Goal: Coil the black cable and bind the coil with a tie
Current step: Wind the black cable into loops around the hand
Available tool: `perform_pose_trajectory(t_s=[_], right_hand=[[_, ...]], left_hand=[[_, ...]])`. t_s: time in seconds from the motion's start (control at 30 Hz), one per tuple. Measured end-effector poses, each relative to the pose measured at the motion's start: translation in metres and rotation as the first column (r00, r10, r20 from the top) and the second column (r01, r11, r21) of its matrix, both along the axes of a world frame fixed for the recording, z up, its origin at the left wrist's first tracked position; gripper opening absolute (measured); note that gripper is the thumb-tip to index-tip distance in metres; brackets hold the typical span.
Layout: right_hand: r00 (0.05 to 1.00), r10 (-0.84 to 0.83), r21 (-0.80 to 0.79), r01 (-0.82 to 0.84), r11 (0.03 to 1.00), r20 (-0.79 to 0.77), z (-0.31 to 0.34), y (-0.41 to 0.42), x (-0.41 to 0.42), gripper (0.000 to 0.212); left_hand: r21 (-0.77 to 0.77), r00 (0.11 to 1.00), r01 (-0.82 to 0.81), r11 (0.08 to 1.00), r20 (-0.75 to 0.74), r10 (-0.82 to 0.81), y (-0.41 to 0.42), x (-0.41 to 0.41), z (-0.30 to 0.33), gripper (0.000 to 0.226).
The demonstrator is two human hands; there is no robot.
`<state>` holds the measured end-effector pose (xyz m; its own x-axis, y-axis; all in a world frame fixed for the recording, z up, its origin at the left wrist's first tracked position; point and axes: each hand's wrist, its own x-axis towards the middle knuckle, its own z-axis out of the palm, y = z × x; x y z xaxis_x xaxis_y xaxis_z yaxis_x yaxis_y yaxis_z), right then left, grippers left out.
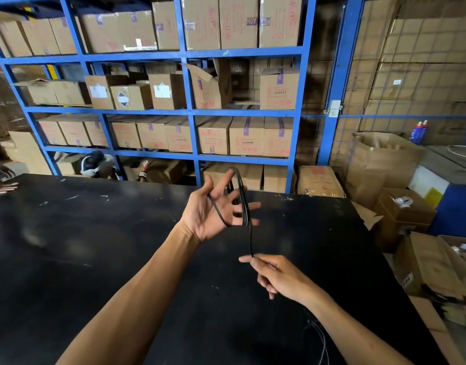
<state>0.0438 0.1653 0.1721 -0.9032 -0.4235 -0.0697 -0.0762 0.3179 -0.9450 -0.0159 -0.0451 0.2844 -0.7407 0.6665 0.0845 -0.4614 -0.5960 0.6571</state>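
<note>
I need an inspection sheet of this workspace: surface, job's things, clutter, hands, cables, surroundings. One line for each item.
Surface: black table, bare, with light scuffs.
Job's things: black cable looped several times around the spread fingers of the left hand; no tie seen.
Clutter: nothing seen on the table.
Hands: left hand open, palm up, carrying the loops; right hand has a pinch grip on the strand hanging from the coil.
Cables: thin loose wire lies beside the right forearm.
Surroundings: blue shelving full of cardboard boxes; open cartons on the right; another person's hand on the far left edge.
</note>
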Motion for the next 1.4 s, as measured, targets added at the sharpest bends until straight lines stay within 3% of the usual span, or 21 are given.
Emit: perform_pose_trajectory(t_s=[0.17, 0.27, 0.33, 0.4, 0.47, 0.53, 0.63, 0.77, 0.9, 0.97, 1.07, 1.17, 1.27, 1.4], right_hand=[[0.993, -0.101, 0.239, 0.112, 0.965, -0.055, 0.003, 0.015, -0.020, 0.053], [0.980, -0.129, 0.339, 0.174, 0.925, -0.150, 0.030, 0.029, -0.045, 0.036], [0.964, -0.139, 0.431, 0.228, 0.873, -0.228, 0.056, 0.039, -0.064, 0.026], [0.946, -0.096, 0.518, 0.253, 0.817, -0.310, 0.085, 0.045, -0.077, 0.019], [0.927, -0.014, 0.589, 0.249, 0.769, -0.374, 0.105, 0.043, -0.083, 0.027], [0.917, 0.039, 0.628, 0.241, 0.740, -0.398, 0.114, 0.036, -0.082, 0.026], [0.909, 0.012, 0.583, 0.256, 0.771, -0.416, 0.115, 0.028, -0.073, 0.026], [0.911, -0.072, 0.416, 0.255, 0.873, -0.406, 0.103, 0.018, -0.047, 0.031], [0.978, -0.110, 0.044, 0.120, 0.992, -0.179, 0.073, 0.001, -0.018, 0.031], [0.989, -0.084, -0.074, 0.076, 0.994, -0.121, 0.054, -0.006, -0.007, 0.033], [0.999, -0.039, -0.071, 0.037, 0.997, -0.030, 0.025, -0.013, 0.001, 0.035], [0.999, -0.022, 0.015, 0.021, 1.000, 0.046, 0.007, -0.011, 0.000, 0.038], [0.997, -0.064, 0.167, 0.055, 0.984, 0.050, 0.000, -0.001, -0.010, 0.048], [0.964, -0.235, 0.334, 0.264, 0.905, -0.125, 0.017, 0.015, -0.038, 0.053]], left_hand=[[-0.098, 0.926, 0.340, 0.935, -0.138, -0.351, -0.004, 0.022, 0.011, 0.061], [-0.277, 0.807, 0.534, 0.799, -0.117, -0.579, -0.002, 0.032, 0.004, 0.064], [-0.437, 0.750, 0.573, 0.693, -0.060, -0.659, 0.001, 0.035, -0.007, 0.066], [-0.576, 0.763, 0.529, 0.623, 0.002, -0.646, 0.004, 0.035, -0.017, 0.066], [-0.652, 0.815, 0.463, 0.600, 0.048, -0.577, 0.004, 0.030, -0.025, 0.067], [-0.691, 0.865, 0.389, 0.610, 0.046, -0.499, 0.002, 0.021, -0.031, 0.067], [-0.733, 0.937, 0.249, 0.633, 0.016, -0.350, 0.000, 0.011, -0.035, 0.067], [-0.662, 0.998, 0.040, 0.749, -0.013, -0.064, -0.003, 0.004, -0.034, 0.060], [-0.412, 0.963, -0.224, 0.883, 0.045, 0.265, -0.002, -0.003, -0.028, 0.057], [-0.243, 0.947, -0.276, 0.930, 0.097, 0.307, -0.002, -0.008, -0.025, 0.057], [-0.029, 0.963, -0.252, 0.967, 0.087, 0.253, -0.003, -0.013, -0.016, 0.059], [0.049, 0.995, -0.097, 0.994, 0.006, 0.097, -0.004, -0.009, -0.004, 0.059], [0.024, 0.992, 0.085, 0.996, -0.096, -0.082, -0.005, 0.003, 0.005, 0.060], [-0.146, 0.909, 0.379, 0.914, -0.129, -0.397, -0.006, 0.023, 0.001, 0.062]])
